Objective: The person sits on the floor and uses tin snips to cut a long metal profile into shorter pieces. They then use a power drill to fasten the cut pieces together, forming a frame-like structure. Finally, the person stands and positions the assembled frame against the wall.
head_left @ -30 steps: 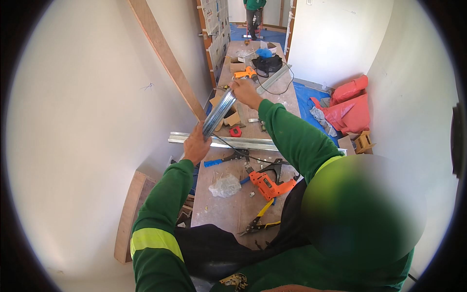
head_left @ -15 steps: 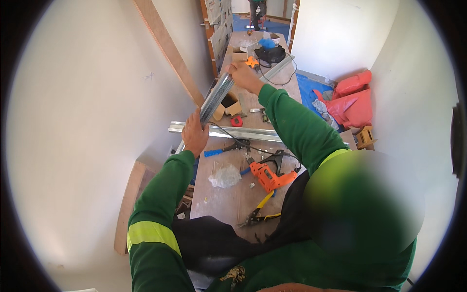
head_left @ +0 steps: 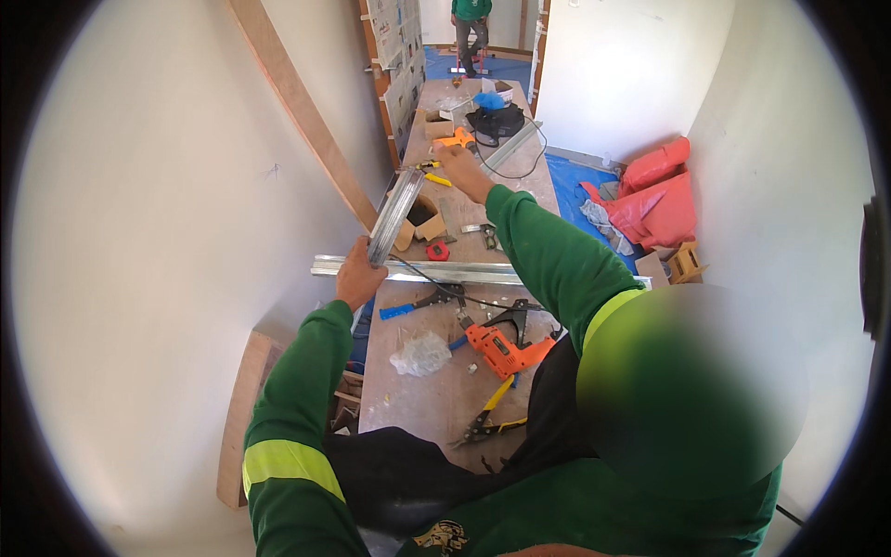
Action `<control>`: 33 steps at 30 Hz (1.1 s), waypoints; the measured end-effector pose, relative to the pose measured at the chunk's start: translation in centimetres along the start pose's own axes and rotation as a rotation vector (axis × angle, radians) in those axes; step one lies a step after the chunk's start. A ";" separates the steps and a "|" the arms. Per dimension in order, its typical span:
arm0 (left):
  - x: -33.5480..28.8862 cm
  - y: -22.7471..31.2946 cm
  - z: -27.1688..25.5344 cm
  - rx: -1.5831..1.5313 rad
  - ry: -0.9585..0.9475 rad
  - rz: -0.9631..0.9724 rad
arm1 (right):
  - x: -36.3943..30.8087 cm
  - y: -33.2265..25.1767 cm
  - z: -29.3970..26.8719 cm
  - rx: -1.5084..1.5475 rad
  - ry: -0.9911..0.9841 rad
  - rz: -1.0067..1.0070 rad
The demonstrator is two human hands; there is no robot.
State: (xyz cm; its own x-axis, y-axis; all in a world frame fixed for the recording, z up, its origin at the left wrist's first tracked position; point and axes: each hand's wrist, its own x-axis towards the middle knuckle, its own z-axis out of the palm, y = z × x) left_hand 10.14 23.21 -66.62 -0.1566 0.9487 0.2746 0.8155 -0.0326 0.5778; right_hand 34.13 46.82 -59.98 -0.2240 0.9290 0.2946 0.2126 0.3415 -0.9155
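My left hand (head_left: 360, 275) is closed round the lower end of a short ribbed metal channel (head_left: 396, 215), which slants up and away from me. Beyond the channel's far end, my right hand (head_left: 466, 174) is apart from it, fingers reaching forward with nothing visible in them. Close by that hand lie yellow-handled snips (head_left: 436, 177) and an orange power tool (head_left: 455, 139). Under the held piece, a longer metal channel (head_left: 464, 272) lies across the board. Nearer me are an orange drill (head_left: 506, 351), a blue-handled tool (head_left: 397, 311) and yellow-and-black snips (head_left: 492, 408).
An open cardboard box (head_left: 427, 221) and a red tape measure (head_left: 437, 251) sit past the long channel. A crumpled plastic bag (head_left: 420, 355) lies near the drill. Red sheeting (head_left: 659, 204) is heaped at right. A wooden post (head_left: 297, 107) leans at left; a person (head_left: 471, 37) is far off.
My right hand has let go of the channel's far end and moved slightly off it. My left hand still holds the lower end. The view has tilted up a little.
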 end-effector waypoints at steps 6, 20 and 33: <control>-1.2 -0.6 0.4 -0.020 -0.176 0.068 | 0.3 10.7 -3.2 -0.048 0.012 0.226; -0.3 0.9 0.9 -0.164 -0.181 0.080 | -4.5 11.0 -5.2 -0.706 -0.427 0.079; -1.3 2.6 2.1 -0.129 -0.121 0.133 | -4.9 10.2 -2.9 -0.756 -0.533 0.078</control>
State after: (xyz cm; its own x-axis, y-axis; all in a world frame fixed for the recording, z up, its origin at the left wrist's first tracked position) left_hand 13.64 22.53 -67.15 0.0219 0.9641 0.2647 0.7452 -0.1922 0.6385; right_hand 40.17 46.16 -69.92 -0.5506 0.8291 -0.0972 0.7672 0.4566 -0.4505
